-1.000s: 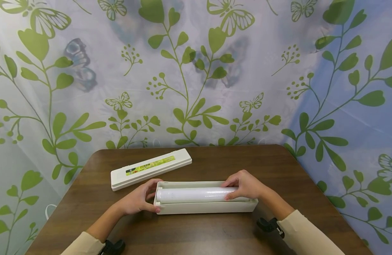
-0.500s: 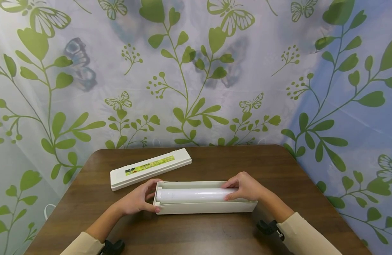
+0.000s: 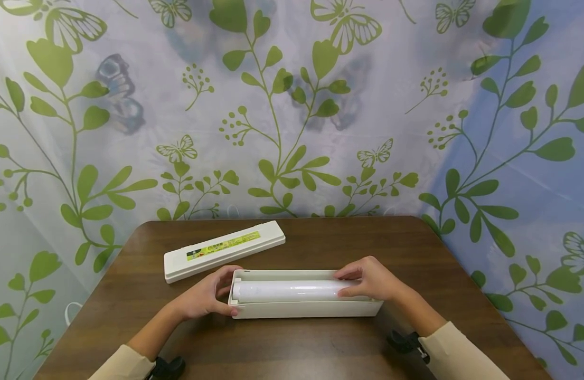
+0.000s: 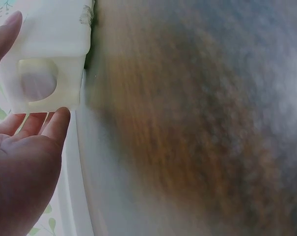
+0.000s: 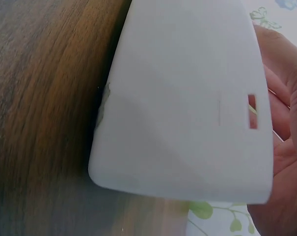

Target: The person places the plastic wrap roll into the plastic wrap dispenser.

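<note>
Seating white cling-film roll (image 3: 289, 291) in long white plastic dispenser tray (image 3: 303, 309): left hand (image 3: 204, 298) grips tray end, right hand (image 3: 373, 278) grips roll; next, likely fitting white labelled lid (image 3: 224, 250).

Head view bright, evenly lit, sharp; wide-angle bending at edges. Soft glare streak along the film roll (image 3: 292, 291). Both wrist views close, blurred; wooden table (image 4: 197, 123) smeared, out of focus.

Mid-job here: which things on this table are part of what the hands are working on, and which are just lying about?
In hand:
- open white dispenser tray, held at its left end by the left hand
- roll of clear film lying in it, right hand resting on its right end

Lying about:
- white lid with green label, apart on the brown table
- butterfly curtain behind
</note>
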A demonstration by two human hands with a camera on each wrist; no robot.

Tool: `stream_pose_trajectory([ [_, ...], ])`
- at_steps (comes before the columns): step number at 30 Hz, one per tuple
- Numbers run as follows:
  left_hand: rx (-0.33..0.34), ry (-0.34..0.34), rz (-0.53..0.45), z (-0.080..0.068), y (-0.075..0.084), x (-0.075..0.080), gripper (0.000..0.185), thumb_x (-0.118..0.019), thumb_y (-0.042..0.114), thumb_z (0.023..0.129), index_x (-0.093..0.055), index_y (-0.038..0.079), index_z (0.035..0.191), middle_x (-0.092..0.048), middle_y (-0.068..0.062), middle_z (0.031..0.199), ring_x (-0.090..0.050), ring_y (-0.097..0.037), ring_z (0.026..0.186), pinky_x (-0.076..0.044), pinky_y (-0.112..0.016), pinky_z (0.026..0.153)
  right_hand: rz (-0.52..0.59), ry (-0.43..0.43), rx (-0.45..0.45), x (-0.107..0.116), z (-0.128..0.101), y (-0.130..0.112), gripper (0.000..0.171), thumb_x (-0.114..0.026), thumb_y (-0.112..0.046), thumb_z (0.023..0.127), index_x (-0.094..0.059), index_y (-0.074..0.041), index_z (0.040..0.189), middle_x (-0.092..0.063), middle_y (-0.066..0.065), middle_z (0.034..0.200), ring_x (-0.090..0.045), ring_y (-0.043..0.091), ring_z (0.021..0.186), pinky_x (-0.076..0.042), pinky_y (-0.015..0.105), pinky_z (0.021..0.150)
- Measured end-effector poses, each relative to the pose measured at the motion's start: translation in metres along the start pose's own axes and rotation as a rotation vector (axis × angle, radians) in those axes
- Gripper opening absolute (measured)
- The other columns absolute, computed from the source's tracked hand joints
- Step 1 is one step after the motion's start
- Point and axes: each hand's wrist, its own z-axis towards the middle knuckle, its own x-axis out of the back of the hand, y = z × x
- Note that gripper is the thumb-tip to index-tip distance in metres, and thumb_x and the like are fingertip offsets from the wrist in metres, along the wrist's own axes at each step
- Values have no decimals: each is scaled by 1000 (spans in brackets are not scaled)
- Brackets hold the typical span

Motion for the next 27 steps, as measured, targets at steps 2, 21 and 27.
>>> stream_pose_trajectory([
  [2, -4, 4, 0, 0, 0, 0, 91, -88, 5, 79, -31, 1, 150, -39, -23, 151, -39, -45, 143, -48, -21, 105, 0, 12, -4, 2, -2, -1, 44, -84, -41, 83, -79, -11, 116, -78, 0, 113, -75, 12, 103, -61, 28, 88],
  [21, 4, 11, 0, -1, 2, 1, 95, -88, 7, 78, -29, 2, 153, -38, -22, 153, -36, -46, 146, -47, -20, 106, 81, 203, 41, 16, -24, 3, 35, -85, -21, 85, -76, -10, 117, -77, 10, 116, -74, 28, 105, -60, 32, 91],
  [27, 8, 13, 17, -1, 2, 1, 93, -88, 8, 79, -30, 3, 152, -39, -20, 153, -37, -45, 146, -47, -21, 109, 93, 260, 45, 18, -31, 8, 37, -84, -16, 85, -75, -7, 119, -76, 10, 119, -73, 26, 109, -58, 27, 94],
])
